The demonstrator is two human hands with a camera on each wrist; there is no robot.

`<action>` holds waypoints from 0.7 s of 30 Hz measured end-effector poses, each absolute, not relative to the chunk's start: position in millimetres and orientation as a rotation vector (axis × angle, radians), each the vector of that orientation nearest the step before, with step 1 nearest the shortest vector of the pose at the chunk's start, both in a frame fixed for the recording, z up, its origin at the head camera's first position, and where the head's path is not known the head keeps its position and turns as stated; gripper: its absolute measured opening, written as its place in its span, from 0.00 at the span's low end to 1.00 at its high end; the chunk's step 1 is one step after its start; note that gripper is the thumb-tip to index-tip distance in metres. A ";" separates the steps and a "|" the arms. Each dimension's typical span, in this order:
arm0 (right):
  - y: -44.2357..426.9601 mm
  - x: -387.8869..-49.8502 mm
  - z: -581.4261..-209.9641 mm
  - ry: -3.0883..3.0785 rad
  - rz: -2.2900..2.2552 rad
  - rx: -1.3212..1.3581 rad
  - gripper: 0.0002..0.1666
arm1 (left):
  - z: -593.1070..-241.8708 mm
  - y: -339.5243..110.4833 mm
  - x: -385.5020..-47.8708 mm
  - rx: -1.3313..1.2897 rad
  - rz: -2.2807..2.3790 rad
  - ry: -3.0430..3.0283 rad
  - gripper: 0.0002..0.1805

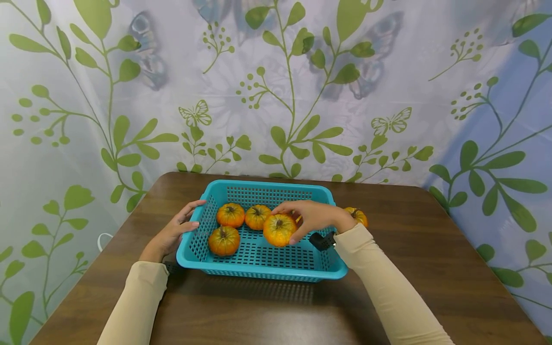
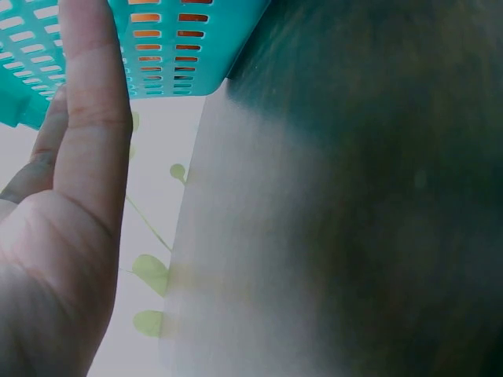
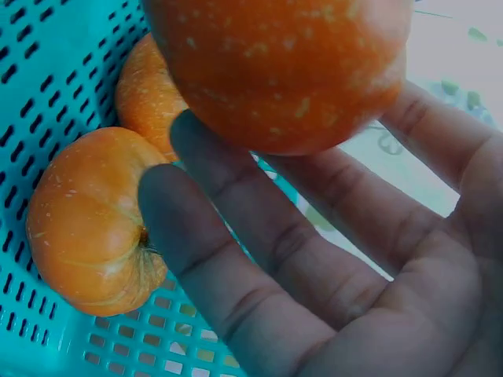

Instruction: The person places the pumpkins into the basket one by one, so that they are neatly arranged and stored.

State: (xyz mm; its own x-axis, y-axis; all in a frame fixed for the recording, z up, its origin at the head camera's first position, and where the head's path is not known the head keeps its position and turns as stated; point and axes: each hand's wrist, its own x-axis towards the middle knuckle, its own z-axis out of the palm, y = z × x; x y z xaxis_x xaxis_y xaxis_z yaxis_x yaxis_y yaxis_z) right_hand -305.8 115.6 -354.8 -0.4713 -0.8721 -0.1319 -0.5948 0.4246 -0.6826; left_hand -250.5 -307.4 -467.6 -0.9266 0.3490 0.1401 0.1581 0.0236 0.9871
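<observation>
A turquoise plastic basket (image 1: 267,274) with slotted walls stands on the table. My right hand (image 1: 312,215) holds a small orange pumpkin (image 1: 279,231) over the basket, with thumb and fingers at its sides. The right wrist view shows this pumpkin (image 3: 283,78) up close, above the spread lower fingers. Three other pumpkins lie at the basket's left: one at the back (image 1: 230,215), one beside it (image 1: 257,217) and one in front (image 1: 224,240). Against the basket's left side rests my left hand (image 1: 174,232); its fingers look straight in the left wrist view (image 2: 86,157).
Right of the basket, another pumpkin (image 1: 357,217) is on the brown wooden table (image 1: 414,230), partly hidden by the right wrist. A patterned cloth (image 1: 276,96) with leaves and butterflies hangs behind the table. A white cable (image 1: 101,239) shows at the left edge.
</observation>
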 end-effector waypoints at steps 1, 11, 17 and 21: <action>113.8 -306.7 -355.0 2.210 -0.768 -1.230 0.46 | -467.7 -307.4 -250.6 0.535 2.034 2.136 0.28; 95.4 -310.9 -352.4 2.226 -0.613 -1.095 0.48 | -467.4 -308.1 -250.3 0.541 2.040 2.113 0.27; 83.2 -314.1 -353.6 2.241 -0.506 -1.057 0.48 | -467.3 -307.7 -250.1 0.558 2.044 2.103 0.28; 74.0 -315.8 -355.0 2.242 -0.439 -1.039 0.47 | -467.6 -307.5 -250.4 0.560 2.044 2.107 0.28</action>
